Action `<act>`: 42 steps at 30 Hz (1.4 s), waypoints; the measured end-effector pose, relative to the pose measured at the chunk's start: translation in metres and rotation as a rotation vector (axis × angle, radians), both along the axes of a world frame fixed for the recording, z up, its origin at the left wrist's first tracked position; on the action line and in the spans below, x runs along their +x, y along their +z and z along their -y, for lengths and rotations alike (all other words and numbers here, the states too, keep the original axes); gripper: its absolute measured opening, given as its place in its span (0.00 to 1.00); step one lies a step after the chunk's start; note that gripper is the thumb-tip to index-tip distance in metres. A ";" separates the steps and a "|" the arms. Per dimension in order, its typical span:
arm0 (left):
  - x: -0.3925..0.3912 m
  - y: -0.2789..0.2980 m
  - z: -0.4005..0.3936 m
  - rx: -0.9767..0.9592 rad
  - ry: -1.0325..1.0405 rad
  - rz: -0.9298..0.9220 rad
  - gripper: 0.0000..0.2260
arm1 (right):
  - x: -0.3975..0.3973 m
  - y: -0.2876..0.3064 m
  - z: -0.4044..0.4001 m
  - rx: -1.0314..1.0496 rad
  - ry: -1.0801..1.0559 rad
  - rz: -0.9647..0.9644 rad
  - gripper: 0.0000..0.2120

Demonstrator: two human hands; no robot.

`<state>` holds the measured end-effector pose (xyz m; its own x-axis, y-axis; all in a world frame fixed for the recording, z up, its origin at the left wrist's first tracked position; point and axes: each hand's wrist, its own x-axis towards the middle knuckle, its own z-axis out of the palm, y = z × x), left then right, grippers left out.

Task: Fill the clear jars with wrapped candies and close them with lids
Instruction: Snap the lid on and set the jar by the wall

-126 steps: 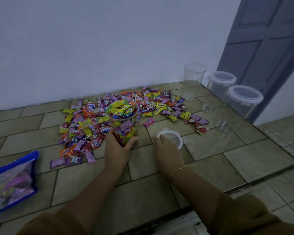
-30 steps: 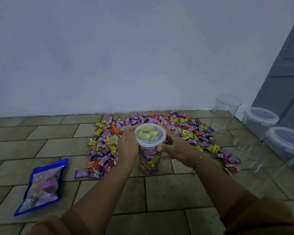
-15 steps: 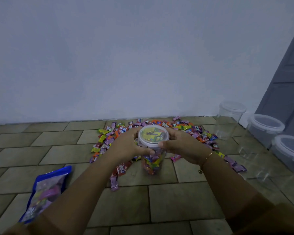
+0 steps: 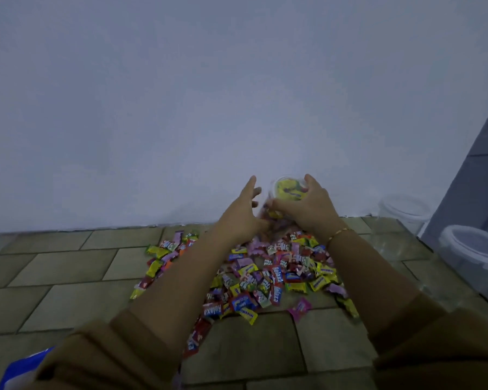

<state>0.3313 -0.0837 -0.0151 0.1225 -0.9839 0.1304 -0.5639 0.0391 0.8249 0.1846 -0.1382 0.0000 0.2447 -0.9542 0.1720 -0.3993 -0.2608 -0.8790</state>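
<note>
A clear jar full of wrapped candies, with its clear lid on, is held far out over the candy pile, close to the white wall. My right hand grips it around the rim and side. My left hand is just left of the jar with fingers spread and straight; whether they touch the jar is blurred. Colourful wrapped candies lie spread on the tiled floor beneath both forearms.
Two empty lidded clear jars stand at the right, one by the wall and one nearer, in front of a grey door. A blue candy bag shows at the bottom left corner.
Both arms have stretched forward, carrying the lidded jar from just above the near floor out over the pile toward the wall. My left hand has opened off the jar's side.
</note>
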 end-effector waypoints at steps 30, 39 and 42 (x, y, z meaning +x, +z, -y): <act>0.011 -0.127 0.098 0.409 -0.137 0.727 0.26 | 0.068 -0.045 0.102 0.019 0.043 -0.134 0.41; -0.019 -0.104 0.095 0.410 -0.101 0.730 0.25 | 0.034 -0.045 0.090 -0.120 -0.049 -0.268 0.33; -0.041 -0.094 0.096 0.346 -0.108 0.674 0.24 | 0.010 -0.040 0.081 -0.233 -0.115 -0.445 0.28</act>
